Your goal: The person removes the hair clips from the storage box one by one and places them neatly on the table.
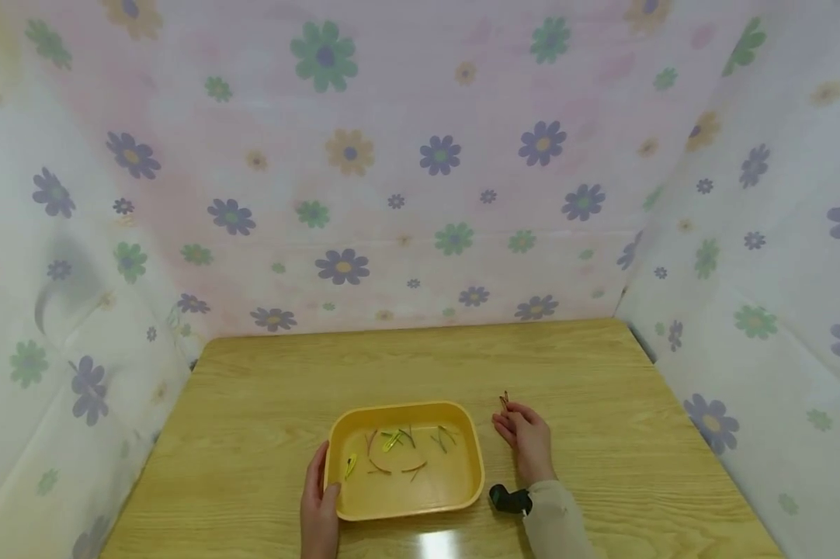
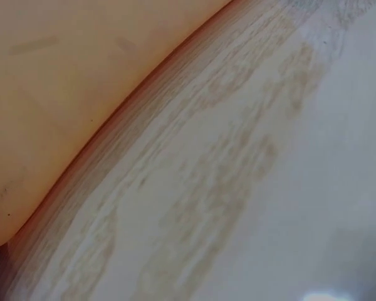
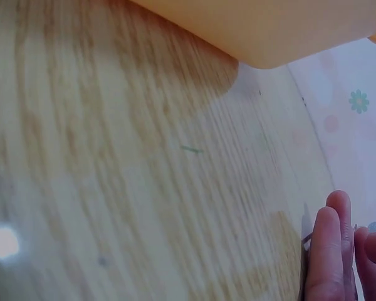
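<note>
A yellow plastic tray (image 1: 411, 497) stands on the table. Along its left front side my left hand (image 1: 318, 508) holds it, thumb over the rim and fingers against the outer wall. Inside lie two yellow snap hair clips (image 1: 392, 442) and several thin hairpins (image 1: 414, 466), spread apart and at different angles. To the right of the tray, my right hand (image 1: 528, 442) pinches a thin reddish-brown hairpin (image 1: 505, 401) between thumb and fingers, its end pointing away from me. In the right wrist view the fingers (image 3: 328, 251) hide most of it.
The wood-grain table (image 1: 574, 373) is enclosed by flower-printed cloth (image 1: 406, 202) at the back and both sides. A short thin green piece (image 3: 192, 150) shows over the table in the right wrist view. A black wrist device (image 1: 509, 499) sits below my right hand.
</note>
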Demonstrator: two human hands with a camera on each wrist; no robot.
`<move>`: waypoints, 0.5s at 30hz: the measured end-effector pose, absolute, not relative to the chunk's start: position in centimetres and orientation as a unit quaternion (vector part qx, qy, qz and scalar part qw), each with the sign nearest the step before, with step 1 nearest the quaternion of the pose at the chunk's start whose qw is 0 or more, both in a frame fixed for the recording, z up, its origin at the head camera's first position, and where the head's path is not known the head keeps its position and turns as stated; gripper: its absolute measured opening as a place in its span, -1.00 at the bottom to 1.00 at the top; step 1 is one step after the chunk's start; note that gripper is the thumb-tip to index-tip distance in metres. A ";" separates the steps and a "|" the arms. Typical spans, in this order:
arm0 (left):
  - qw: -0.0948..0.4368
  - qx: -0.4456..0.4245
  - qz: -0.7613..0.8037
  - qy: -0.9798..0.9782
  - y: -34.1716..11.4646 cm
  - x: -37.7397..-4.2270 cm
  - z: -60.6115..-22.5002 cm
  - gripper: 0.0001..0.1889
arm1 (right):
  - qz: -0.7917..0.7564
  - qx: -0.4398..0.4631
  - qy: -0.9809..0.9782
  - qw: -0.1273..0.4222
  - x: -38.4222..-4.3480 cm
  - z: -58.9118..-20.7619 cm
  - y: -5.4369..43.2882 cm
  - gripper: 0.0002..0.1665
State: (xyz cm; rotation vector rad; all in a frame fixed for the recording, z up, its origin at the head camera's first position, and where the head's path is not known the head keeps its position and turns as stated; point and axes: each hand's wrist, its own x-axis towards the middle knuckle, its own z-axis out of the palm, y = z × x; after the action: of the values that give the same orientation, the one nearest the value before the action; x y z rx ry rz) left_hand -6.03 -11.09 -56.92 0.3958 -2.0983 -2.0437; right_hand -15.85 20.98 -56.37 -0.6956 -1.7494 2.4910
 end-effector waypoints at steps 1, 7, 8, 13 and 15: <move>0.092 0.133 -0.691 -0.704 -11.1 -5.9 -57.0 -0.33 | 0.796 -0.226 -0.562 0.008 -15.8 -56.4 20.9 -0.61; 0.095 0.128 -0.700 -0.696 -11.2 -5.8 -57.1 -0.33 | 0.791 -0.229 -0.567 0.013 -15.9 -56.5 20.8 -0.61; 0.093 0.131 -0.701 -0.695 -11.2 -5.8 -57.2 -0.33 | 0.790 -0.230 -0.569 0.012 -15.9 -56.5 20.8 -0.61; 0.083 0.139 -0.703 -0.693 -11.3 -6.0 -57.3 -0.32 | 0.785 -0.238 -0.573 0.002 -15.9 -56.3 20.8 -0.62; 0.084 0.134 -0.703 -0.693 -11.3 -6.0 -57.4 -0.32 | 0.783 -0.238 -0.574 0.000 -15.9 -56.3 20.8 -0.62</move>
State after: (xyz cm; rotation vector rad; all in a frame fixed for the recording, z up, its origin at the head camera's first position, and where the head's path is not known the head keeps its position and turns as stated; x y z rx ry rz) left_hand -6.00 -11.32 -57.43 0.4012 -2.0687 -2.0990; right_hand -15.94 20.81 -56.28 -0.7479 -1.8041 2.4611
